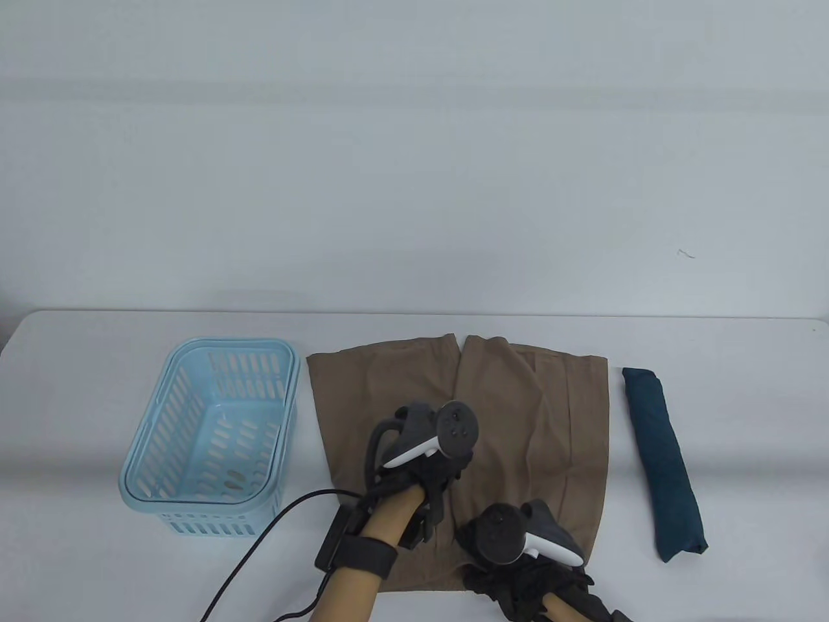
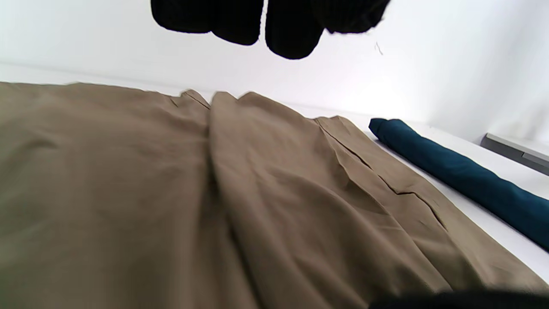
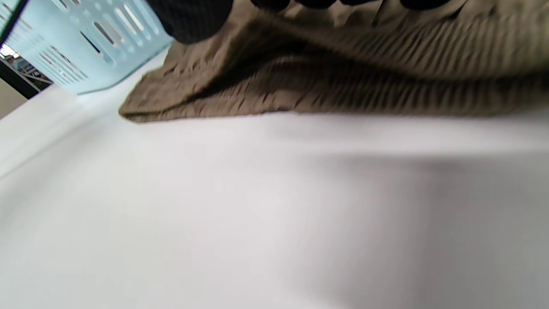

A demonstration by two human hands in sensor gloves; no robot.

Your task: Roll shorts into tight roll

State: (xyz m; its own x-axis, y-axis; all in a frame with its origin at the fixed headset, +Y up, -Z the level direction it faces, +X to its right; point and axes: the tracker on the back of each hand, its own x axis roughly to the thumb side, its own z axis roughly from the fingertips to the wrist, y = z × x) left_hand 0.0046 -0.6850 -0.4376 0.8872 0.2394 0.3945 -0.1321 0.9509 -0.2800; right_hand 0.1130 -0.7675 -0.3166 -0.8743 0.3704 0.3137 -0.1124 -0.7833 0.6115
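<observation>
From above, on a white table (image 1: 97, 363): tan shorts (image 1: 518, 414) spread flat at the middle, legs pointing away, waistband at the near edge. Just left of them, a light blue slotted basket (image 1: 165, 414); to the right and apart, a dark teal roll of cloth (image 1: 664, 453), lying lengthwise. Left hand (image 1: 427, 466) in a black glove over the middle of the shorts, tracker on its back, a black cable (image 1: 259, 544) trailing off the wrist to the near edge. Right hand (image 1: 518, 564) low at the waistband, near the bottom edge, its fingers hidden under the tracker and glove.

Seen from the left wrist: black fingertips (image 2: 291, 38) hanging from the top edge, clear of the cloth, nothing between them, so relaxed and empty. Below, the tan shorts (image 2: 171, 193) lying flat with soft creases and a seam line; beyond them, at right, the teal roll (image 2: 463, 176) on the white surface.

Seen from the right wrist, blurred: black fingers (image 3: 193, 17) at the top edge pressed into the near hem of the shorts (image 3: 343, 77), the cloth lifted and bunched off the table under them; looks like a grasp on the waistband, thumb beneath and other fingers on top. Blue basket (image 3: 81, 47) in the upper left corner; bare white table (image 3: 274, 214) across the lower part.
</observation>
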